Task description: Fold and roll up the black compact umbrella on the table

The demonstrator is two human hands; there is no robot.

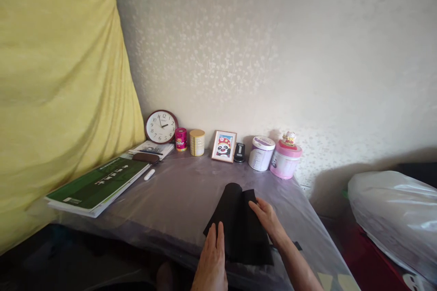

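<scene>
Along the wall (pixel 307 54) at the back of the table (pixel 177 195), most of the writing is too small to read. The clock (pixel 161 126) shows clear black numerals, 12 among them, its short pointer near 2; the print on its dial is too fine to make out. White characters run along the green cover of the book (pixel 112 177), but I cannot read them surely. The magenta tin (pixel 180 140) carries a label with blurred lettering. The framed picture (pixel 224 146) shows a cartoon panda in a red cap with a character in a white circle. Purple marks, not legible, cover the white tub (pixel 261 154); just beside it, the pink tub (pixel 286 162) has a panda motif and a small figure (pixel 289 138) on its lid.

The sheet (pixel 235 232) is plain matt black, bent into a rounded fold at its far end, with a straight-edged flap on the right. It lies near the front edge of the table, between the two hands. The right hand (pixel 268 220) pinches the flap between thumb and fingers. The left hand (pixel 211 254) is flat, fingers straight and close together, at the sheet's near left edge, gripping nothing; whether it presses down, I cannot tell.
</scene>
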